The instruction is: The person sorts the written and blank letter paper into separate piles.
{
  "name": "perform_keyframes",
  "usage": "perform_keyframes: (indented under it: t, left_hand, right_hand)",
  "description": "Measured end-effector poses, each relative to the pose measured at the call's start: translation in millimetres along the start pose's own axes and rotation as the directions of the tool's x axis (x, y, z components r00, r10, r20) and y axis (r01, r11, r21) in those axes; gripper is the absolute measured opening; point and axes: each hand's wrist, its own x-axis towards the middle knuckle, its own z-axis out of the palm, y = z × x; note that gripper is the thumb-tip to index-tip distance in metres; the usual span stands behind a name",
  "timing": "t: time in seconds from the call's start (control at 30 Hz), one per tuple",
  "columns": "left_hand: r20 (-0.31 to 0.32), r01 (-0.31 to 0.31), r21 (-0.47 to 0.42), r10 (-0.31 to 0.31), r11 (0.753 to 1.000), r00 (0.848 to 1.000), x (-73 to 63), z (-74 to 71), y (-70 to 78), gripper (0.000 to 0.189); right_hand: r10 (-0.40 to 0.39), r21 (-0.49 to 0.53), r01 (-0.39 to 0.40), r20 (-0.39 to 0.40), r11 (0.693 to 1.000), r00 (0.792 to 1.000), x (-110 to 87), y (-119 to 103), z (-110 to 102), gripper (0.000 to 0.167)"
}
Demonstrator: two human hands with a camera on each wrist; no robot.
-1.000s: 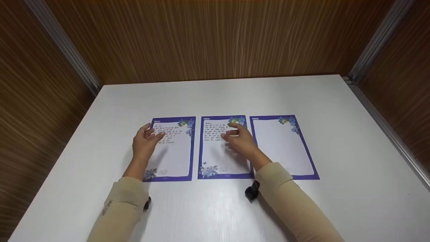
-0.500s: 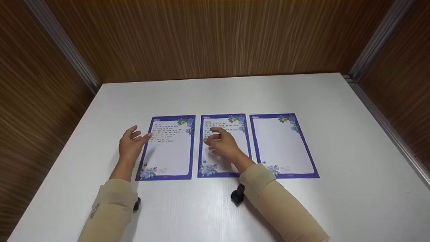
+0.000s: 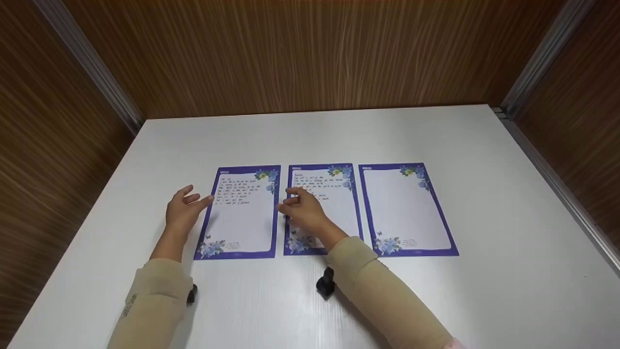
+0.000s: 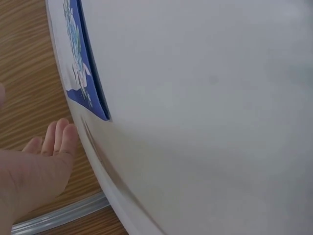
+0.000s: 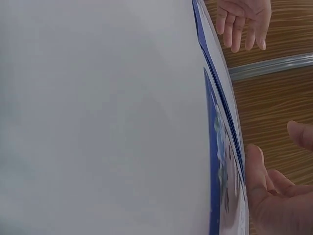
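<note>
Three sheets of purple-bordered stationery paper with blue flowers lie side by side on a white table. Handwriting fills the upper part of the left sheet (image 3: pixel 244 223) and the middle sheet (image 3: pixel 341 220); the right sheet (image 3: pixel 407 213) bears no writing. My left hand (image 3: pixel 183 211) hovers by the left sheet's left edge, fingers relaxed, thumb tip overlapping that border in the head view. Over the middle sheet's left side is my right hand (image 3: pixel 306 211), fingers loosely bent and holding nothing, its tips reaching the gap between the two written sheets. It hides part of the middle sheet's text.
The white table (image 3: pixel 319 138) runs back to a wood-grain panel (image 3: pixel 310 58). Metal strips (image 3: pixel 92 63) line the corners of the side panels. Black wrist devices (image 3: pixel 325 283) show at both tan sleeves (image 3: pixel 382 291).
Both hands have moved left: the left from over the left sheet to its outer edge, the right from the middle sheet's right part to its left side. The sheets stay in place.
</note>
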Motion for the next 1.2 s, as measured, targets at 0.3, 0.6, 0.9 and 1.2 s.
perform_keyframes:
  t: [0.3,0.6,0.9,1.2]
  left_hand:
    - [0.044,0.029,0.06,-0.032,0.998,0.999,1.0,0.7,-2.2,0.084]
    - [0.127,0.062,0.078,-0.071,0.995,0.989,-0.1,0.6,-2.4,0.08]
    - [0.13,0.053,0.053,-0.06,0.997,0.99,1.4,0.6,-5.0,0.07]
    - [0.074,0.028,-0.038,-0.025,0.999,0.997,-0.7,1.5,-4.8,0.056]
  right_hand:
    - [0.042,0.057,-0.042,0.014,0.997,0.999,3.0,-3,11,0.063]
    - [0.032,0.035,-0.033,0.04,0.999,0.999,5.1,-1,14,0.064]
    - [0.029,0.035,-0.031,0.052,0.999,0.998,4.4,-2,15,0.064]
    - [0.014,0.098,-0.016,0.028,0.995,1.0,5.4,-2,15,0.059]
